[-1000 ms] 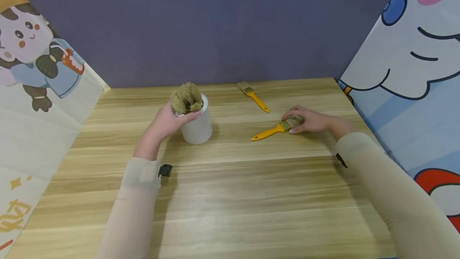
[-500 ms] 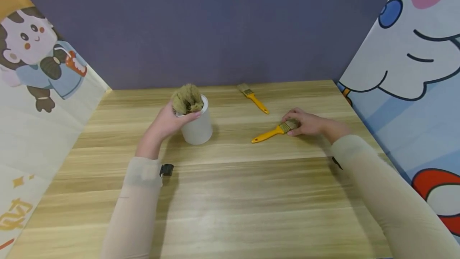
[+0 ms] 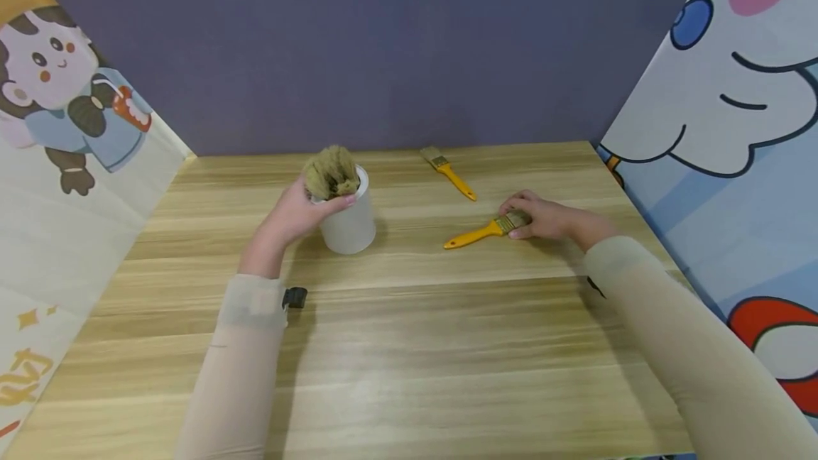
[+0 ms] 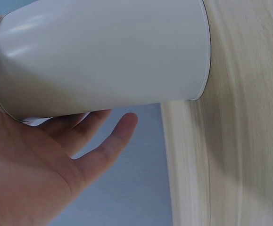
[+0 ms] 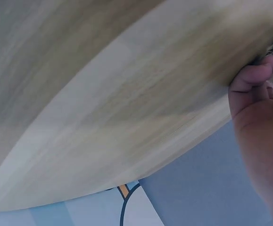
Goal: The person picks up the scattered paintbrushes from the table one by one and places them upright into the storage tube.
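Observation:
On the left of the table, my left hand grips a white cylindrical can near its rim, thumb across the front. The can stands upright, with thick tan bristles sticking out of its top. In the left wrist view the can's smooth side shows, and some fingers are spread behind it. My right hand pinches a paintbrush by its bristle end. That brush's yellow handle points left along the tabletop. In the right wrist view, the brush is mostly hidden past the curled fingers.
Another yellow-handled paintbrush lies near the back edge, between the hands. Behind the wooden table rises a dark blue-grey wall. Printed cartoon panels border the left and right sides.
My right wrist and sleeve have shifted slightly left, with the fingers still at the brush's bristle end. The can, my left hand and the other paintbrush stay about where they were.

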A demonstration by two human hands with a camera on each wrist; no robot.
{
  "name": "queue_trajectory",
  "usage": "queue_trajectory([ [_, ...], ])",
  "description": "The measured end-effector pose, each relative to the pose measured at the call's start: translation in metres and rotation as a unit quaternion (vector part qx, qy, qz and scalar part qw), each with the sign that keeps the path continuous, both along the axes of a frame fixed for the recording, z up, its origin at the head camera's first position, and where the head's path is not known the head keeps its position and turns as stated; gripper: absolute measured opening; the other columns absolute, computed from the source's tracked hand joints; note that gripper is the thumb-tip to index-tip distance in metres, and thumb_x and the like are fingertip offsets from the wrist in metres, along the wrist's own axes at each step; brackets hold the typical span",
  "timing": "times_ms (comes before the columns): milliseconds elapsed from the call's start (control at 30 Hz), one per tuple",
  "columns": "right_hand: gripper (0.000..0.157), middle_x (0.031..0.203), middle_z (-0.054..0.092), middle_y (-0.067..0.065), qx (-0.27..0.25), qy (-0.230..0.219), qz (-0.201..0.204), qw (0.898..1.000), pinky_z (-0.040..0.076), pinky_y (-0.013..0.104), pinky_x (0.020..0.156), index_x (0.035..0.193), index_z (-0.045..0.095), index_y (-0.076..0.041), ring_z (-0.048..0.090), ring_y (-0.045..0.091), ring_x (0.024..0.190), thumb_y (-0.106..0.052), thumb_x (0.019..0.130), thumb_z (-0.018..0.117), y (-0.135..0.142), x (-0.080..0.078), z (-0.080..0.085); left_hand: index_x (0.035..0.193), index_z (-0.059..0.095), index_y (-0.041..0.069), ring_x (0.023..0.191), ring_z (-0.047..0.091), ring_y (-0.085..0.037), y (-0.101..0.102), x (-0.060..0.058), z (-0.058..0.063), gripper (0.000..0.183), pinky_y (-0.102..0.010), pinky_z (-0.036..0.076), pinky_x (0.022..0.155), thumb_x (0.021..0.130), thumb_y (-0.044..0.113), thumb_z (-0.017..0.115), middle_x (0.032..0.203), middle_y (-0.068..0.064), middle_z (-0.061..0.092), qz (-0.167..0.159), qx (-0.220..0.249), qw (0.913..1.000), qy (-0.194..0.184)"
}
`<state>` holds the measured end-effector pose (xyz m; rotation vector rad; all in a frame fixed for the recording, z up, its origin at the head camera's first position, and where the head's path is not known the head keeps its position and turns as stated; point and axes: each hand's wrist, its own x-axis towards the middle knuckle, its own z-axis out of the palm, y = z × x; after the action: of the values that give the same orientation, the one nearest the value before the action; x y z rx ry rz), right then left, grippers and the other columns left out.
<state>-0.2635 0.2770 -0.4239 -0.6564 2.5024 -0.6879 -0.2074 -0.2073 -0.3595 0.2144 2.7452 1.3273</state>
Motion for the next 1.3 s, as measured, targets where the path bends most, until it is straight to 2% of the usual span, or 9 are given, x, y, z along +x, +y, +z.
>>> queue_trajectory([
  [400,0.042,0.157,0.03,0.026,0.009,0.0,0.005,1.0,0.028,0.074,0.122,0.14,0.054,-0.012,0.03,0.053,0.15,-0.026,0.104,0.071,0.001,-0.003,0.0,0.171,0.019,0.036,0.16,0.034,-0.038,-0.001,-0.001,0.001,0.105,-0.065,0.029,0.129,0.089,0.061,0.081,0.173,-0.009,0.036,-0.008,0.006,0.9999,-0.007],
  [700,0.04,0.157,0.031,0.027,0.013,0.003,-0.001,1.0,0.028,0.075,0.122,0.139,0.055,-0.01,0.031,0.053,0.149,-0.022,0.104,0.071,-0.001,0.001,0.003,0.168,0.028,0.03,0.158,0.038,-0.037,0.0,-0.003,0.001,0.103,-0.063,0.032,0.128,0.087,0.066,0.08,0.17,-0.01,0.04,-0.009,0.005,0.9998,-0.019],
  [1000,0.041,0.154,0.038,0.024,0.009,0.024,0.015,1.0,0.033,0.072,0.121,0.136,0.06,-0.011,0.039,0.049,0.146,-0.027,0.102,0.074,0.002,-0.002,0.0,0.17,0.024,0.031,0.159,0.036,-0.038,-0.001,-0.002,0.001,0.105,-0.064,0.03,0.129,0.088,0.065,0.08,0.172,-0.011,0.037,-0.008,0.005,0.9997,-0.023],
  [1133,0.043,0.147,0.051,0.02,0.002,0.034,0.012,0.999,0.043,0.066,0.112,0.131,0.066,-0.012,0.05,0.043,0.135,-0.032,0.096,0.082,0.005,-0.006,0.015,0.17,0.022,0.032,0.159,0.035,-0.038,-0.001,-0.002,0.0,0.107,-0.064,0.03,0.129,0.087,0.066,0.08,0.172,-0.011,0.037,-0.008,0.002,0.9997,-0.023],
  [1167,0.044,0.145,0.054,0.019,0.001,0.037,0.005,0.999,0.046,0.064,0.107,0.131,0.067,-0.013,0.054,0.042,0.129,-0.033,0.095,0.083,0.005,-0.007,0.022,0.17,0.021,0.032,0.159,0.035,-0.039,-0.001,-0.003,0.0,0.108,-0.064,0.03,0.129,0.087,0.067,0.079,0.172,-0.011,0.037,-0.007,0.001,0.9997,-0.023],
  [1267,0.053,0.146,0.058,0.016,-0.008,0.046,-0.03,0.998,0.048,0.057,0.103,0.135,0.066,-0.013,0.055,0.037,0.128,-0.039,0.094,0.084,0.003,-0.008,0.047,0.171,0.021,0.03,0.159,0.036,-0.039,0.0,-0.003,0.0,0.108,-0.064,0.03,0.129,0.087,0.066,0.08,0.172,-0.012,0.037,-0.003,0.001,0.9997,-0.024],
  [1300,0.055,0.146,0.059,0.015,-0.012,0.05,-0.045,0.998,0.049,0.054,0.097,0.137,0.065,-0.013,0.057,0.037,0.121,-0.04,0.093,0.084,0.001,-0.008,0.056,0.17,0.022,0.03,0.158,0.036,-0.039,-0.001,-0.003,0.0,0.107,-0.064,0.031,0.129,0.087,0.066,0.08,0.171,-0.012,0.038,-0.001,0.001,0.9997,-0.023],
])
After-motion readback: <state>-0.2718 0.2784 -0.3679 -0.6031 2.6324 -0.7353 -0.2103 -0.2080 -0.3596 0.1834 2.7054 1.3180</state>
